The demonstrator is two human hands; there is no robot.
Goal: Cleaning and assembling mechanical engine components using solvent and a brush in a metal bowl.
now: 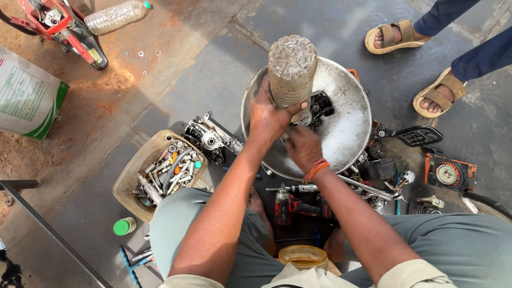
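While wrapped around an upturned plastic bottle [291, 69], left hand [269, 114] raised; right hand [303, 148] curled low over metal basin [346, 128].

Around our tray of bolts and tools [130, 181] we've got a green-capped can [124, 226] below it, a sack [26, 96] upper left, a red chainsaw [61, 26] beyond.

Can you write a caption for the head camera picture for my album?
Left hand tips a plastic bottle over a metal bowl; right hand works beneath.
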